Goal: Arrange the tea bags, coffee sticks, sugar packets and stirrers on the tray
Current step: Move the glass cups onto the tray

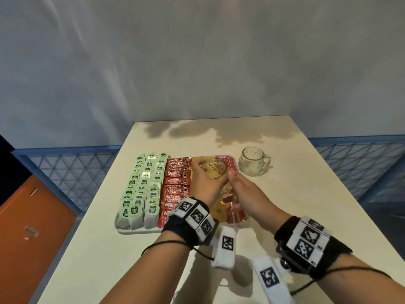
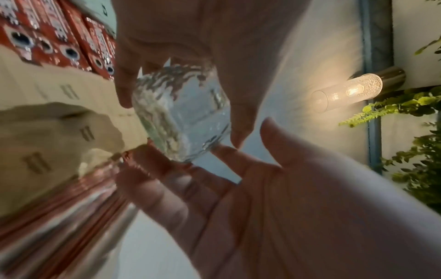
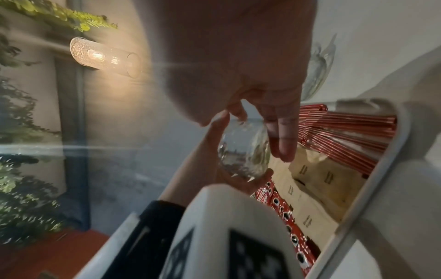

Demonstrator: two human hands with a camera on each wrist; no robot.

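A white tray (image 1: 140,231) holds rows of green tea bags (image 1: 142,187), red coffee sticks (image 1: 175,185), brown sugar packets (image 1: 219,212) and red stirrers (image 1: 236,213). My left hand (image 1: 203,178) grips a clear glass cup (image 1: 213,168) just above the tray's far middle, over the sugar packets. In the left wrist view the fingers and thumb curl round the glass cup (image 2: 181,113). My right hand (image 1: 234,181) is beside it with straight fingers, and those fingers (image 2: 167,188) touch the glass near its base. The cup (image 3: 241,156) looks empty.
A second clear glass mug (image 1: 253,164) with a handle stands on the white table (image 1: 295,194), right of the tray. A blue mesh railing (image 1: 72,172) runs behind the table on both sides. An orange surface (image 1: 32,216) lies at lower left.
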